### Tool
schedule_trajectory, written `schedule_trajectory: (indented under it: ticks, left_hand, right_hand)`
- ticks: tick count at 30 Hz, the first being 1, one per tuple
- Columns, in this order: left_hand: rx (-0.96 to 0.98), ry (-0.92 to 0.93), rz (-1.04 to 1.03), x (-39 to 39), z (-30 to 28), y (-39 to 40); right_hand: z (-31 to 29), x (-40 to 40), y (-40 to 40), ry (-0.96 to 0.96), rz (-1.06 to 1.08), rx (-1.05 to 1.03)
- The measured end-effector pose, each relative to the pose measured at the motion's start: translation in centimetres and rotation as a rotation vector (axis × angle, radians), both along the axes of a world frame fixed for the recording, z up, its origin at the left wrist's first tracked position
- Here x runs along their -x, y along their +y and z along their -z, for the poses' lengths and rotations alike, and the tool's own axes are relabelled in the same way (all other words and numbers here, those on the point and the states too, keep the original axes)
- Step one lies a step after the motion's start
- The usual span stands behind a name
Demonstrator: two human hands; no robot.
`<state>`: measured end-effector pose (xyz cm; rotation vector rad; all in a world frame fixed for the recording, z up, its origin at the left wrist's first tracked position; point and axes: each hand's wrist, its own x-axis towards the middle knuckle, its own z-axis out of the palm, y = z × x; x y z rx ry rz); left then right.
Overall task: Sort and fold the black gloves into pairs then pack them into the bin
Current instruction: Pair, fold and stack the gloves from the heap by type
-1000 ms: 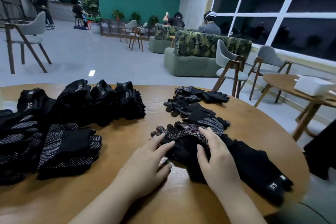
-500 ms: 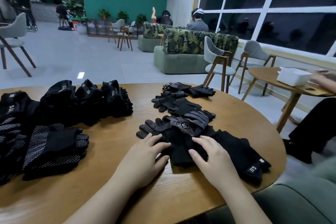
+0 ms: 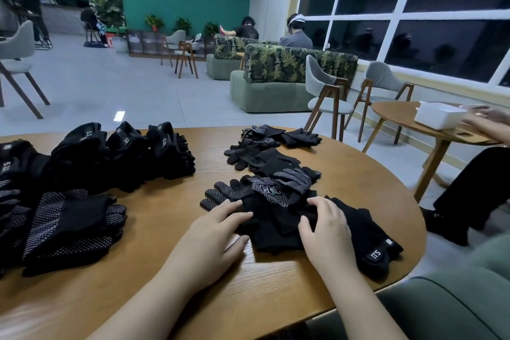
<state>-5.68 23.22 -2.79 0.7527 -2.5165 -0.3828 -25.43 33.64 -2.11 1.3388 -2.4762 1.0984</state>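
Observation:
A loose heap of black gloves (image 3: 273, 196) with white grip dots lies in the middle of the round wooden table (image 3: 176, 279). My left hand (image 3: 212, 240) rests flat with its fingertips on the near left edge of a black glove (image 3: 270, 232). My right hand (image 3: 325, 232) presses on the same glove's right side, fingers curled over the fabric. A cuff with a white label (image 3: 378, 254) sticks out to the right. Folded glove pairs (image 3: 124, 152) stand in a row at the back left, and flat pairs (image 3: 69, 229) lie at the left. No bin on this table.
More loose gloves (image 3: 276, 138) lie at the table's far side. To the right, a second small table (image 3: 430, 130) holds a white box (image 3: 438, 116), with another person's hand (image 3: 485, 116) near it. Chairs and sofas stand behind. A green cushion (image 3: 447, 306) sits at lower right.
My view has swung right and the gloves sit more central. Both hands have slid slightly on the glove, the right hand's fingers curling over the fabric.

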Motion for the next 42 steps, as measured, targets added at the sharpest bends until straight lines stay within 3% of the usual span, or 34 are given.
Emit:
schedule_trajectory:
  ticks: [3,7,11,16,24,29,34,42]
  left_hand:
    - [-0.037,0.014,-0.023,-0.2,0.1,-0.2]
    - [-0.048,-0.009,-0.016,-0.2,0.0,-0.1]
    - [-0.065,0.011,-0.023,-0.2,0.0,-0.1]
    - [-0.069,0.059,-0.006,-0.3,0.0,0.0]
    - [-0.080,0.160,0.022,-0.6,-0.4,0.1]
    - [-0.110,0.423,-0.003,-1.6,-1.0,0.2]
    - [-0.171,0.700,-0.131,-4.0,-1.7,0.8]
    - [-0.056,0.861,-0.321,-7.2,-1.8,0.8]
  right_hand:
    - [-0.6,0.5,-0.8,-0.031,0.097,-0.211]
    - [-0.8,1.4,-1.1,0.016,0.108,-0.264]
    - [-0.7,1.6,-1.2,-0.095,0.065,-0.006]
    - [-1.7,0.6,-0.8,-0.089,-0.023,0.331]
    - [-5.0,-2.3,-1.3,-0.254,-0.258,0.549]
    - [-6.9,-5.8,-1.7,-0.279,-0.547,0.666]
    - [-7.0,-9.8,-3.1,-0.592,-0.799,0.601]
    - [-4.5,-12.8,-6.7,-0.815,-0.689,0.489]
